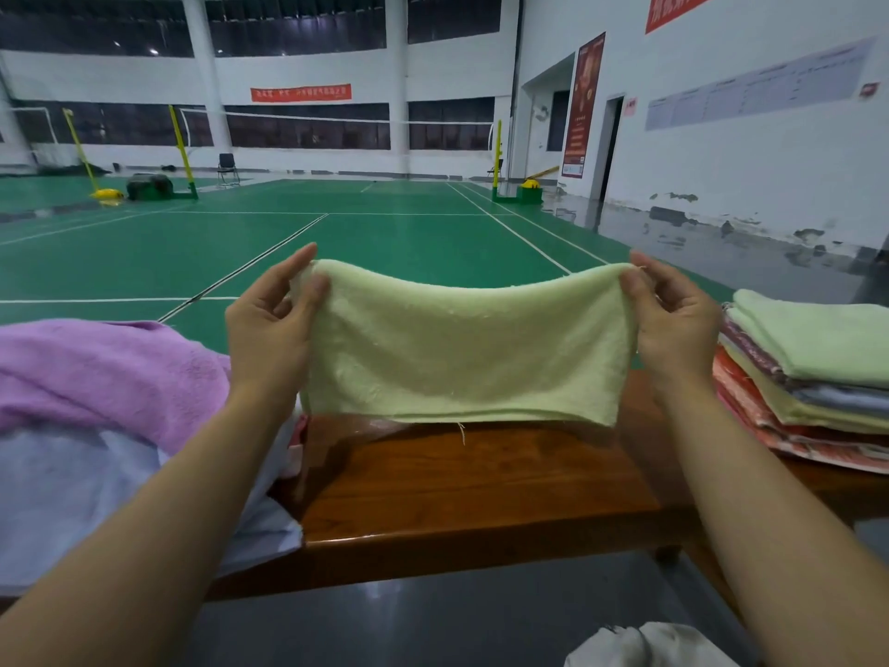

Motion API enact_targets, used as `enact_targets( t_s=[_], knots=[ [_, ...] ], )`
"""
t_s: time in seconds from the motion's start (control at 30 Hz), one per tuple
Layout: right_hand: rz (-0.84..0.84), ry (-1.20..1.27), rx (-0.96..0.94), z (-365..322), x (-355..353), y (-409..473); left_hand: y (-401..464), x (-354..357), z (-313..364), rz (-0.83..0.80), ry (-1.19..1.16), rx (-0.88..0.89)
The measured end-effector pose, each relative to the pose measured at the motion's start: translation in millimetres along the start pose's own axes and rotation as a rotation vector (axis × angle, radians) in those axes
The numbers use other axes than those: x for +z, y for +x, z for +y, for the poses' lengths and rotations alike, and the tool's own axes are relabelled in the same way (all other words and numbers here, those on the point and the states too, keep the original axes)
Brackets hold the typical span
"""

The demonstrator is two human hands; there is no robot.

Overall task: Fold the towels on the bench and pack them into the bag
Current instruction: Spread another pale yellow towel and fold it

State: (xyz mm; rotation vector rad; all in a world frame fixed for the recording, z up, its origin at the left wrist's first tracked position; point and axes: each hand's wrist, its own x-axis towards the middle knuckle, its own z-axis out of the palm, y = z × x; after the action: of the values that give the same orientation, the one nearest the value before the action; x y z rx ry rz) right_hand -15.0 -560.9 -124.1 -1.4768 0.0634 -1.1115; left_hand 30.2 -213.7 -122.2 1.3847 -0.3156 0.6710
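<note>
Head view: we hold a pale green towel (462,349) doubled over, above the wooden bench (481,483). Left hand (269,329) pinches its left top corner, right hand (673,324) its right. Folded stack (808,377) sits right; unfolded purple towel (110,373) left.
</note>
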Motion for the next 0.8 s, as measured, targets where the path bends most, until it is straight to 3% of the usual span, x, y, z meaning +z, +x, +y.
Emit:
enact_targets(
  t_s=[0.2,0.33,0.47,0.6,0.7,0.8],
  knots=[
    [-0.312,-0.215,0.096,3,-5,-7,-3,1,-3,-0.178,0.300,0.057],
    [-0.411,-0.348,0.094,-1,-6,-1,3,1,-1,-0.247,0.468,0.017],
    [-0.538,-0.443,0.248,-4,-15,10,8,1,-5,-0.374,0.677,-0.184],
    [-0.755,-0.737,0.378,24,-22,-7,-11,1,-32,-0.574,0.873,-0.342],
    [-0.782,-0.807,0.415,39,-21,-16,-20,1,-53,-0.675,1.064,-0.395],
    [-0.745,-0.848,0.464,36,-22,-9,-23,4,-53,-0.661,1.324,-0.338]
  ],
)
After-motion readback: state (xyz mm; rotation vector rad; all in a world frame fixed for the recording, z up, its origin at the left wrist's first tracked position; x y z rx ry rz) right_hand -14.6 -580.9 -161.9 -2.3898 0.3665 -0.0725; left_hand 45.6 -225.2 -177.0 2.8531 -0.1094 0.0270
